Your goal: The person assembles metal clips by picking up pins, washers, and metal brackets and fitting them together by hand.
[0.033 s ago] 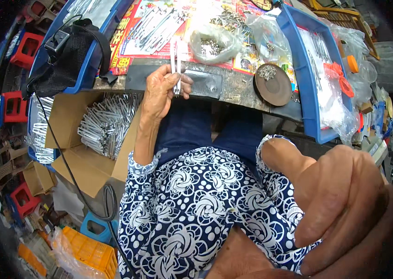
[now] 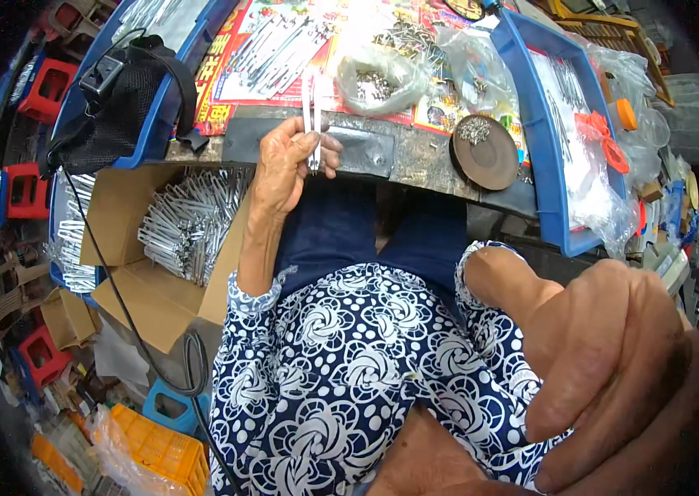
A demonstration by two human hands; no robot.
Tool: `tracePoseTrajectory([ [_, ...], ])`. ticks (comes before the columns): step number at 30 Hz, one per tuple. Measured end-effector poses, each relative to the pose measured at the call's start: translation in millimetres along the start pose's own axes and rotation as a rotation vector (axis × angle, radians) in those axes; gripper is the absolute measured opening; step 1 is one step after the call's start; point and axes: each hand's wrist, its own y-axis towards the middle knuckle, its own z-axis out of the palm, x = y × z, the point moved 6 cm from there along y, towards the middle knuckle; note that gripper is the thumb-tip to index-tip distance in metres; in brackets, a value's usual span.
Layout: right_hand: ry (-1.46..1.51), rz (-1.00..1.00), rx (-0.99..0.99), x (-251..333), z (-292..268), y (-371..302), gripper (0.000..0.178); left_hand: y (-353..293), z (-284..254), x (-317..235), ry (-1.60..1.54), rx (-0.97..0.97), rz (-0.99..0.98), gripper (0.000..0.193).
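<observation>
My left hand [image 2: 287, 159] is closed at the near edge of the workbench. Between its thumb and fingers it pinches a pair of narrow silvery metal strips [image 2: 308, 112], standing side by side with a slim gap between them. My right hand [image 2: 593, 364] is raised very close to the camera at the lower right, large and partly dark. Its fingers are curled and pressed together; whatever they hold, if anything, is hidden. Beyond my left hand, a pile of similar metal strips [image 2: 276, 54] lies on a red printed sheet [image 2: 219, 83].
Left of my lap stands a cardboard box [image 2: 151, 293] full of metal strips. On the bench are a round brown dish [image 2: 488, 161] with small metal parts, a clear plastic bag [image 2: 378, 78] and a blue tray [image 2: 549, 169]. A black mesh bag [image 2: 122, 107] trails a cable.
</observation>
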Motion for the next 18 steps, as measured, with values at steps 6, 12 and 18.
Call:
tracePoseTrajectory([
  [6,-0.067,0.029,-0.035,16,-10,-8,0.032,1,6,-2,0.0,0.012,-0.002,0.026],
  [12,-0.091,0.046,-0.046,35,-34,-21,0.032,3,1,-3,0.001,0.003,0.008,0.024],
  [18,-0.081,0.043,-0.048,17,-11,1,0.033,-2,1,-1,-0.047,0.001,-0.018,0.026],
])
